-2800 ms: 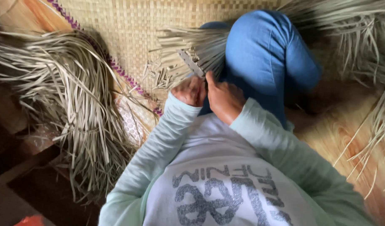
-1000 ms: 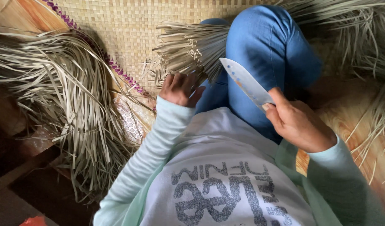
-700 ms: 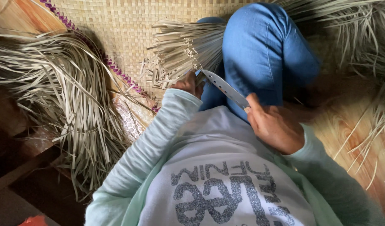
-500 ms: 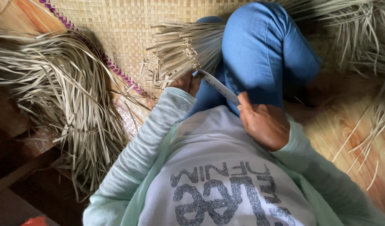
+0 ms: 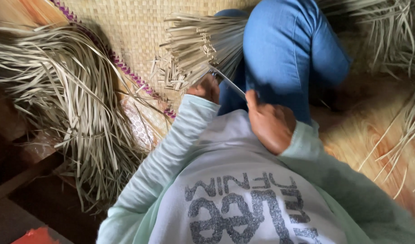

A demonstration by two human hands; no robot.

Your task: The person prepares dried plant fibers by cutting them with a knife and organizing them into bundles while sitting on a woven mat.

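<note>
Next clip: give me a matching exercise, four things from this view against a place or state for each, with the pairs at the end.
Things:
1. knife
2. loose heap of dried leaf strips
3. woven mat
4. left hand

Places or states:
A. lies on the person's left side
B. gripped in the right hand
C. spread flat, purple-edged
D. at the bundle of cut strips

Pairs: 1-B, 2-A, 3-C, 4-D

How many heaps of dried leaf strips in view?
3. A big loose heap lies on the left beside the woven mat; a bundle fans out above the left hand; another heap runs along the right edge, partly cut off.
</note>
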